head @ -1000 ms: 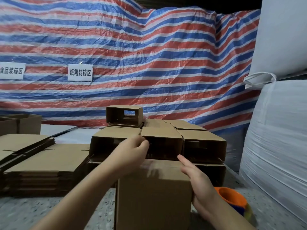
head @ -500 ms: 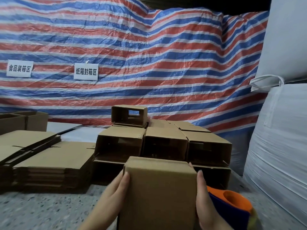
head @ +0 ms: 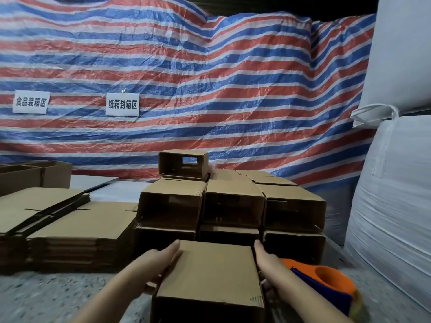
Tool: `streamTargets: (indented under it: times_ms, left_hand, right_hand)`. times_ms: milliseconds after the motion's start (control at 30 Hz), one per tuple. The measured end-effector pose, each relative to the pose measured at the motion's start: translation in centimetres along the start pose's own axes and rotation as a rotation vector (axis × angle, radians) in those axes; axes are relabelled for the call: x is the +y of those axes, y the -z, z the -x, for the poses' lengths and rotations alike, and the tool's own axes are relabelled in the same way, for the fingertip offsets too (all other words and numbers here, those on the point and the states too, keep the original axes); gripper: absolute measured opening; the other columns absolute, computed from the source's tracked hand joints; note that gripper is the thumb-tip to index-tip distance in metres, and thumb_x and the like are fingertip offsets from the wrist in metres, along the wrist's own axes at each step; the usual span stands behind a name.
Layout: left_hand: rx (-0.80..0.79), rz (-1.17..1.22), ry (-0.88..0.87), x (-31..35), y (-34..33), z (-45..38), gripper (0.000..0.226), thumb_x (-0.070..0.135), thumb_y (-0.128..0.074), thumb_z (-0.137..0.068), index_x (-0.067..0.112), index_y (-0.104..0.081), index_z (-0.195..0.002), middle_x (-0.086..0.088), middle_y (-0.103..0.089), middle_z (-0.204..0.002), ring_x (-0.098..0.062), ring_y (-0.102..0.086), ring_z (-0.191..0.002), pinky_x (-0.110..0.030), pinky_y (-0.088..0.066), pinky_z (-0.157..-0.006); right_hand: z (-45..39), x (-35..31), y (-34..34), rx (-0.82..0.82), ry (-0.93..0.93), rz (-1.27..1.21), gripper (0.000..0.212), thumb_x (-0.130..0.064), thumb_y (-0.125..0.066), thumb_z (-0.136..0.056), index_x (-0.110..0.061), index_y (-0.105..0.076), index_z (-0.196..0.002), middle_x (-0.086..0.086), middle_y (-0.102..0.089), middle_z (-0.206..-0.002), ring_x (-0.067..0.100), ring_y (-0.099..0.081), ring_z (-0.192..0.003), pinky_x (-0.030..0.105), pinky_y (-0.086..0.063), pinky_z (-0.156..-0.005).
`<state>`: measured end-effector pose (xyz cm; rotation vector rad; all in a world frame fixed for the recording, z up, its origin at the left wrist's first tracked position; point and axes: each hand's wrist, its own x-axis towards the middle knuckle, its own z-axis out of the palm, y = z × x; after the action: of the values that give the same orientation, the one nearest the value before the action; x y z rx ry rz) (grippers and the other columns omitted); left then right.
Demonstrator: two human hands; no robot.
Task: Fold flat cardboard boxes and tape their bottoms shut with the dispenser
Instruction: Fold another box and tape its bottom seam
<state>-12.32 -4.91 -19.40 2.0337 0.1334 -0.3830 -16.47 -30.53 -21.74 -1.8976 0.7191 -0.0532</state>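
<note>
1. A striped tarpaulin (head: 210, 94) hangs behind a speckled worktop (head: 58, 297).
2. An erected cardboard box (head: 210, 273) stands directly in front of the stack of assembled boxes (head: 231, 206).
3. The left hand (head: 158, 259) and right hand (head: 268, 259) lie against its two sides, fingers straight, pressing rather than curled.
4. The orange tape dispenser (head: 326, 283) lies just right of the held box; flat blanks (head: 77, 220) lie left of the stack.
5. Judgement: the box is being placed; next, fetch a blank.

Tarp signs (head: 123, 104): 食品装箱区, 纸箱封箱区
</note>
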Motion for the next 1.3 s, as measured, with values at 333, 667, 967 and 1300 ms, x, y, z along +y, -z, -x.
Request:
streamTargets:
  times_ms: [333, 667, 967, 1300]
  left_hand:
    - [0.153, 0.259, -0.35, -3.4, -0.7, 4.7, 0.025, 0.037, -0.047, -0.101, 0.026, -0.056, -0.121, 0.006, -0.056, -0.109, -0.01, -0.052, -0.097, -0.032, -0.039, -0.081]
    - [0.152, 0.367, -0.664, 11.4, 10.1, 4.7, 0.064, 0.068, -0.037, -0.092, 0.014, -0.055, -0.123, -0.016, -0.063, -0.118, -0.03, -0.058, -0.114, -0.053, -0.035, -0.11]
    - [0.244, 0.419, -0.51, 15.9, 13.4, -6.7, 0.064, 0.068, -0.03, -0.094, 0.009, -0.053, -0.107, -0.012, -0.066, -0.103, -0.024, -0.063, -0.096, -0.044, -0.047, -0.094]
    - [0.148, 0.335, -0.431, 14.1, 13.1, -13.9, 0.077, 0.073, -0.025, -0.094, 0.014, -0.042, -0.14, -0.01, -0.052, -0.143, -0.028, -0.043, -0.137, -0.045, -0.026, -0.114]
  right_hand:
    - [7.5, 1.8, -0.7, -0.063, 0.221, -0.214, 0.031, -0.03, -0.043, -0.107, -0.013, -0.061, -0.127, 0.001, -0.069, -0.086, 0.025, -0.062, -0.107, 0.034, -0.045, -0.09]
    - [9.3, -17.7, 3.6, -0.2, 0.678, -0.349, 0.046, -0.042, -0.026, -0.102, -0.02, -0.058, -0.078, 0.007, -0.064, -0.093, 0.025, -0.058, -0.105, 0.044, -0.048, -0.092]
    - [0.2, -24.9, -2.0, -0.154, 0.544, -0.381, 0.024, -0.029, -0.033, -0.102, -0.018, -0.047, -0.085, 0.008, -0.056, -0.098, 0.024, -0.058, -0.099, 0.047, -0.048, -0.104]
    - [-6.4, -24.4, -5.8, -0.102, 0.476, -0.341, 0.03, -0.031, -0.033, -0.101, -0.019, -0.057, -0.087, 0.004, -0.061, -0.085, 0.022, -0.06, -0.091, 0.039, -0.053, -0.096]
